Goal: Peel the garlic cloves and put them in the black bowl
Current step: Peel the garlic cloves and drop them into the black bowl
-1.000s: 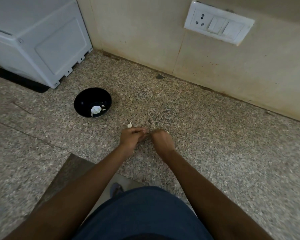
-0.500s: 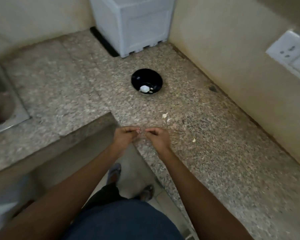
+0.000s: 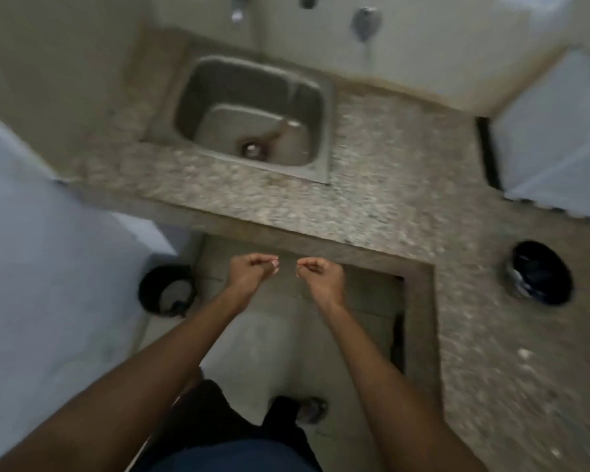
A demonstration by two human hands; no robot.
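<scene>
Both my hands hang over the floor, in front of the table's inner corner.

My left hand (image 3: 249,272) and right hand (image 3: 322,275) sit at the centre of the frame, close together but not touching, fingers curled in with the fingertips pinched; something small and pale shows at the left fingertips, though the blur keeps me from telling what. The black bowl (image 3: 539,272) stands on the speckled granite table (image 3: 372,206) at the right edge of the frame, well apart from my hands. A steel sink (image 3: 252,114) is set into the table at upper centre. A small dark bin (image 3: 166,291) stands on the floor at left.
</scene>
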